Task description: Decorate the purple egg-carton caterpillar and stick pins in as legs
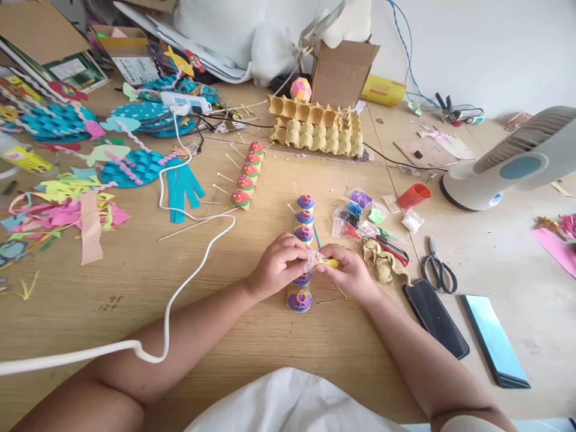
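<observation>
My left hand [281, 264] pinches one end of a small clear plastic bag [310, 259]. On the other side my right hand [348, 271] has its fingers closed on the same bag, where a yellow lump [332, 263] that looks like modelling clay shows. Both hands are above an egg-carton strip with purple clay caps [299, 301], and they hide its middle. Orange rings and dark dots decorate the caps, and thin yellow-tipped sticks stand at its far end. A second strip with red and green caps [247, 182] lies farther off to the left.
Right of the strip lie clay packets [353, 210], a red utility knife [392, 249], torn carton pieces [383, 264], scissors [435, 267] and two phones [436, 318]. A white cable [198, 273] crosses my left forearm. Egg cartons [315, 135] and a fan [508, 162] stand behind.
</observation>
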The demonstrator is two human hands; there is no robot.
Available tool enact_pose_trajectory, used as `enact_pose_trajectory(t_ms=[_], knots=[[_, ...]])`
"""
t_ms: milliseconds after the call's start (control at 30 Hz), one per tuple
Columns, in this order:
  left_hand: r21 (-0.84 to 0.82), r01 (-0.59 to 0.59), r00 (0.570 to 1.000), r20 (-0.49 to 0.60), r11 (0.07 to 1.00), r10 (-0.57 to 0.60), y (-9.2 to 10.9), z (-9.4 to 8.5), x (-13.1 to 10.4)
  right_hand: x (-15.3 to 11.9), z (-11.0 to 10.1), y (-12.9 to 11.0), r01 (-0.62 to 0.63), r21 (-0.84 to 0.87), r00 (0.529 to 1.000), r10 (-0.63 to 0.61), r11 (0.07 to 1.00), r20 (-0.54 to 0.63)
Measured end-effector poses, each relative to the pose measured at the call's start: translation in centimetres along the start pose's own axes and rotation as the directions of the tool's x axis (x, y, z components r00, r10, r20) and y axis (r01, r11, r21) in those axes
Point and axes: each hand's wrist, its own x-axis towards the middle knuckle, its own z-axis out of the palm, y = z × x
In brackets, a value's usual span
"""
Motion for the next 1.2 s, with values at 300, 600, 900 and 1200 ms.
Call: enact_pose_trajectory(t_ms=[300, 600, 900, 1200], knots=[[-0.043, 0.018, 1.000, 0.017, 0.999, -0.017, -0.5, 0.1, -0.4, 0.0, 0.0, 0.1, -0.020, 0.054, 0.998, 0.017, 0.998, 0.055], [-0.316, 0.403, 0.903, -0.017, 0.859, -0.430, -0.3, 0.1, -0.3, 0.1, -0.6, 0.7, 0.003, -0.147, 0.984, -0.028, 0.989, -0.174], [-0.472, 0.522, 0.805, -0.003, 0.710, -0.594, -1.1, 0.4, -0.6, 0.3, -1.7, 2.0, -0.077, -0.738, 0.996, 0.016, 0.670, -0.089], [-0.478, 0.556, 0.785, 0.033, 0.680, -0.619, -1.0, 0.4, -0.7, 0.0, -2.0, 2.1, 0.050, -0.713, 0.952, -0.249, 0.699, -0.177]])
